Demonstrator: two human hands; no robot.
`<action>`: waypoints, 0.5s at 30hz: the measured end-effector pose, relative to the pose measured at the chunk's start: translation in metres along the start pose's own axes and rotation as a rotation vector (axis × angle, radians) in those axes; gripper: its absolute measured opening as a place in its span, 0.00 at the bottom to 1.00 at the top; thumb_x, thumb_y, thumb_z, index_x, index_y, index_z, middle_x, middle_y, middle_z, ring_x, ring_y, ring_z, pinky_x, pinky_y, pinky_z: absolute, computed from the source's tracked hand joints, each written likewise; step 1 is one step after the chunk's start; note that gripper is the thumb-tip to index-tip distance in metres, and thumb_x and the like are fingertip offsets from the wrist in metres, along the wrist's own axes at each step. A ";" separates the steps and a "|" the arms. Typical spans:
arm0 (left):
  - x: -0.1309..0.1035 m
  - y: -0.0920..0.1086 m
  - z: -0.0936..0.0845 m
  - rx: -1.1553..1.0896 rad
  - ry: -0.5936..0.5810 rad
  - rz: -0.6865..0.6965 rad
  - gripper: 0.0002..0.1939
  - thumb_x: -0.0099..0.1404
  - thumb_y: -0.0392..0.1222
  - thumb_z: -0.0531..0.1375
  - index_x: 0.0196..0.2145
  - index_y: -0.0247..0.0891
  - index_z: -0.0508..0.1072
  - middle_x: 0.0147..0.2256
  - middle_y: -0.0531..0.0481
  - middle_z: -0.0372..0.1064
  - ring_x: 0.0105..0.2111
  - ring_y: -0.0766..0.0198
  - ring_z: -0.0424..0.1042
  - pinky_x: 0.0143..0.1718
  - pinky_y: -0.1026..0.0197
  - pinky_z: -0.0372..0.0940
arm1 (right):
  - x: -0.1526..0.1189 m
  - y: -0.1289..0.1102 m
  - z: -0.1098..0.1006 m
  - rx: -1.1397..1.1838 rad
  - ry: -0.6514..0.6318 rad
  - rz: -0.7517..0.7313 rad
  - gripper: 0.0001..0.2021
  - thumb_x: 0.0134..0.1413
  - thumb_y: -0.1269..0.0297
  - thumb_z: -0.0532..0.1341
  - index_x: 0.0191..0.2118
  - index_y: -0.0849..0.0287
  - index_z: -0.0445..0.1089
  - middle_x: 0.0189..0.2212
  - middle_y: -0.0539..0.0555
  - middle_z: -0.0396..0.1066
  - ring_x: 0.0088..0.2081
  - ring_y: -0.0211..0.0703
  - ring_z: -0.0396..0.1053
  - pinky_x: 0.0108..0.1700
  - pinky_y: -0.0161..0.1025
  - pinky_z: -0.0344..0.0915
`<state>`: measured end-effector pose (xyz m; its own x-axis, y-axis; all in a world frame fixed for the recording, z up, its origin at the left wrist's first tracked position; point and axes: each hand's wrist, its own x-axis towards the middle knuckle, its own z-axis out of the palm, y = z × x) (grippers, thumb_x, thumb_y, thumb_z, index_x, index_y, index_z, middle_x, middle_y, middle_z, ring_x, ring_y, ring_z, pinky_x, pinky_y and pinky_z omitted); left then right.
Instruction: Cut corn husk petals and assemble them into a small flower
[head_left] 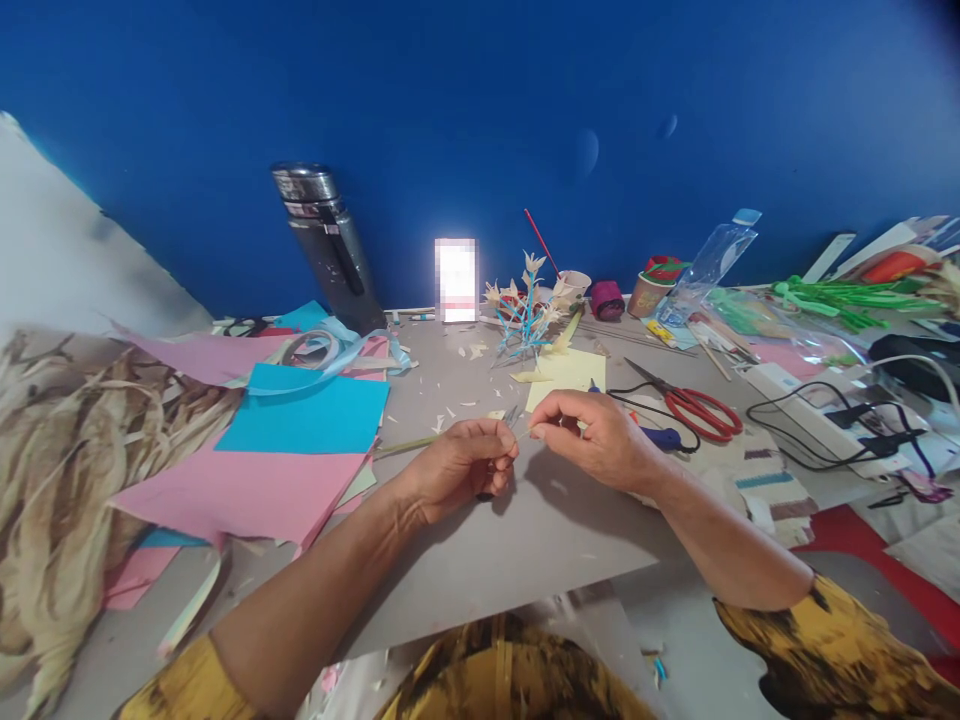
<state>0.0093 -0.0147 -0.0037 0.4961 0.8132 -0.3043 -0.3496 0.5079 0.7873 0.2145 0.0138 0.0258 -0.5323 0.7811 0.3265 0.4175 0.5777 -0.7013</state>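
a thin pale strand (524, 433) spans the small gap between the fingertips of two bare hands, held just above a grey tabletop (540, 545). the left hand (466, 458) has its fingers curled in, thumb and forefinger pressed together on the strand's left end. the right hand (596, 438) pinches the other end between thumb and forefinger, its remaining fingers loosely bent. a metal tip shows just behind the left fingertips and something dark just below that hand; whether it grips them is unclear. a greenish stem (409, 445) reaches out leftward from behind the left wrist.

beyond the hands, a pale yellow sheet (574, 374) lies near a cluster of cream paper-like flowers on blue stems (530, 310). red-handled scissors (694, 402) rest to the right of the right hand. to the left are blue (304, 410) and pink sheets (225, 490), beside a heap of dry, tan husk-like strips (64, 500).
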 end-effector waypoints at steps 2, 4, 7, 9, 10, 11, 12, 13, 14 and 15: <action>0.000 0.001 0.001 0.018 0.012 0.003 0.09 0.55 0.40 0.68 0.27 0.34 0.71 0.21 0.54 0.63 0.19 0.70 0.64 0.24 0.65 0.57 | -0.001 0.001 0.000 -0.001 0.004 -0.011 0.05 0.57 0.69 0.60 0.33 0.58 0.73 0.27 0.49 0.73 0.26 0.35 0.64 0.28 0.32 0.58; -0.001 0.001 0.002 0.036 0.032 0.009 0.10 0.54 0.40 0.69 0.27 0.34 0.72 0.21 0.54 0.64 0.19 0.70 0.64 0.23 0.65 0.56 | -0.001 0.001 0.000 -0.001 0.007 -0.021 0.05 0.58 0.68 0.60 0.34 0.58 0.74 0.28 0.49 0.73 0.27 0.35 0.65 0.29 0.32 0.59; -0.001 0.001 0.004 0.046 0.073 0.026 0.12 0.53 0.42 0.70 0.26 0.34 0.72 0.21 0.54 0.64 0.19 0.71 0.64 0.23 0.67 0.56 | 0.001 0.000 -0.001 0.011 0.017 -0.032 0.06 0.60 0.66 0.59 0.35 0.58 0.75 0.29 0.51 0.75 0.28 0.37 0.67 0.30 0.33 0.61; -0.001 0.001 0.004 0.041 0.097 0.043 0.14 0.53 0.43 0.71 0.26 0.33 0.71 0.21 0.54 0.65 0.19 0.72 0.64 0.23 0.67 0.56 | 0.003 -0.002 -0.003 0.031 0.042 -0.031 0.07 0.60 0.66 0.59 0.38 0.58 0.76 0.32 0.52 0.77 0.30 0.37 0.68 0.31 0.32 0.62; -0.001 0.001 0.004 0.033 0.107 0.052 0.14 0.53 0.43 0.71 0.26 0.33 0.71 0.22 0.53 0.65 0.20 0.72 0.64 0.23 0.67 0.56 | 0.004 -0.003 -0.004 0.044 0.061 -0.026 0.08 0.60 0.66 0.59 0.39 0.58 0.76 0.33 0.53 0.77 0.30 0.38 0.69 0.31 0.32 0.63; 0.000 0.001 0.003 0.021 0.116 0.065 0.15 0.53 0.44 0.72 0.26 0.33 0.71 0.23 0.53 0.66 0.20 0.72 0.64 0.23 0.67 0.57 | 0.004 -0.003 -0.005 0.059 0.085 -0.013 0.08 0.60 0.65 0.60 0.41 0.58 0.76 0.34 0.53 0.78 0.31 0.38 0.69 0.31 0.33 0.63; 0.000 0.002 0.003 0.004 0.122 0.082 0.15 0.53 0.44 0.72 0.26 0.33 0.71 0.24 0.53 0.67 0.20 0.73 0.64 0.24 0.67 0.57 | 0.004 -0.004 -0.006 0.075 0.114 0.006 0.09 0.60 0.64 0.60 0.42 0.58 0.76 0.35 0.54 0.78 0.31 0.38 0.69 0.30 0.33 0.64; 0.000 0.002 0.002 -0.017 0.128 0.100 0.15 0.53 0.44 0.72 0.27 0.33 0.72 0.24 0.52 0.67 0.20 0.73 0.63 0.24 0.67 0.58 | 0.003 -0.003 -0.007 0.092 0.149 0.033 0.09 0.59 0.63 0.61 0.42 0.58 0.76 0.35 0.54 0.78 0.30 0.38 0.69 0.30 0.33 0.64; 0.000 0.002 0.002 -0.040 0.134 0.114 0.15 0.52 0.43 0.72 0.27 0.33 0.72 0.25 0.52 0.67 0.20 0.73 0.63 0.25 0.67 0.58 | 0.001 -0.002 -0.007 0.110 0.188 0.066 0.10 0.59 0.62 0.61 0.42 0.58 0.76 0.34 0.54 0.78 0.30 0.39 0.69 0.30 0.33 0.64; 0.000 0.003 0.001 -0.066 0.136 0.126 0.14 0.52 0.43 0.73 0.28 0.32 0.73 0.25 0.52 0.67 0.21 0.73 0.63 0.25 0.67 0.59 | -0.002 -0.001 -0.006 0.130 0.224 0.102 0.10 0.59 0.61 0.62 0.41 0.59 0.77 0.33 0.54 0.78 0.29 0.39 0.69 0.30 0.34 0.64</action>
<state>0.0094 -0.0133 -0.0009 0.3349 0.9000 -0.2791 -0.4553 0.4139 0.7883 0.2195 0.0130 0.0299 -0.3103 0.8751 0.3713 0.3552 0.4691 -0.8086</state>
